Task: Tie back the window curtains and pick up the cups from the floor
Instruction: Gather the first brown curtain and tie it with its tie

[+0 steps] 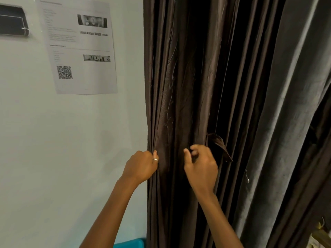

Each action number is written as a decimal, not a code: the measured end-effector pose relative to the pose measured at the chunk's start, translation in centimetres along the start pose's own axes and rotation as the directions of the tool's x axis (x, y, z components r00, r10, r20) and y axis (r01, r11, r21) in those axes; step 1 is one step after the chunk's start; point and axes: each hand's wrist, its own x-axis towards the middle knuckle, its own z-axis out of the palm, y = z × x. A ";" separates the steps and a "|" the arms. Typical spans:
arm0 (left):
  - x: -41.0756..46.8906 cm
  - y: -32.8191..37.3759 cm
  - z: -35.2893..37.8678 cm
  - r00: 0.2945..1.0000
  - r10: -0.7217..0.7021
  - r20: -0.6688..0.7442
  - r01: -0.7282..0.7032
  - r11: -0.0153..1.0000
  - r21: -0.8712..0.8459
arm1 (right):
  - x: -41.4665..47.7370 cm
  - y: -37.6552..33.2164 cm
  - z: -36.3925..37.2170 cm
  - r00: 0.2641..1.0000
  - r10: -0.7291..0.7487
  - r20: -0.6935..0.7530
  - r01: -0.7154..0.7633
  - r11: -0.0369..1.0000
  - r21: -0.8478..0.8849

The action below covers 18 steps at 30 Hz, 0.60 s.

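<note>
Found the brown curtain (179, 86) hanging at centre, bunched in long folds and not yet tied. Found the left grip (141, 165), at 7 o'clock of centre, curled tight round that curtain's left edge, with a ring on one finger. Found the right grip (200, 169), at 5 o'clock, fingers curled in front of the folds, just beside a brown tie-back strip (219, 145) poking out at its 1 o'clock. Blurred there; cannot tell whether pinching strip, fold or nothing. Noted a grey curtain (286, 122) at 3 o'clock, lying against the brown one. Saw no cups in view.

Risks, as judged:
- Losing the gathered folds by letting go of the left edge before getting the strip round.
- Catching only part of the bunch, leaving loose pleats to sag out.
- Trapping grey cloth inside the tie, given the closeness of the two curtains.
- Dropping the strip back among the dark folds through an unsure pinch.

Noted also a paper notice (80, 51) on the wall at 10 o'clock, well apart from both grips.
</note>
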 end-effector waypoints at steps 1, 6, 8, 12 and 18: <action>0.0 -0.1 -0.1 1.000 -0.003 0.005 0.003 1.000 -0.002 | 0.5 0.2 -0.5 0.995 0.066 -0.076 -0.066 0.998 -0.001; 0.2 -0.6 -0.6 1.000 -0.015 0.010 0.015 1.000 -0.013 | 3.9 2.5 -1.2 0.969 0.187 0.161 -0.177 0.981 -0.075; 0.3 -1.3 -0.9 0.999 -0.033 0.014 0.033 0.999 -0.012 | 5.0 3.8 -1.4 0.959 0.168 0.226 -0.141 0.981 -0.132; 0.7 -3.2 -1.7 0.997 -0.070 0.012 0.070 0.998 0.008 | 7.2 6.3 -2.5 0.949 0.237 0.210 -0.196 0.961 -0.197; 0.7 -3.3 -1.8 0.998 -0.060 0.009 0.059 0.998 0.035 | 7.1 6.4 -2.4 0.953 0.215 0.213 -0.175 0.966 -0.191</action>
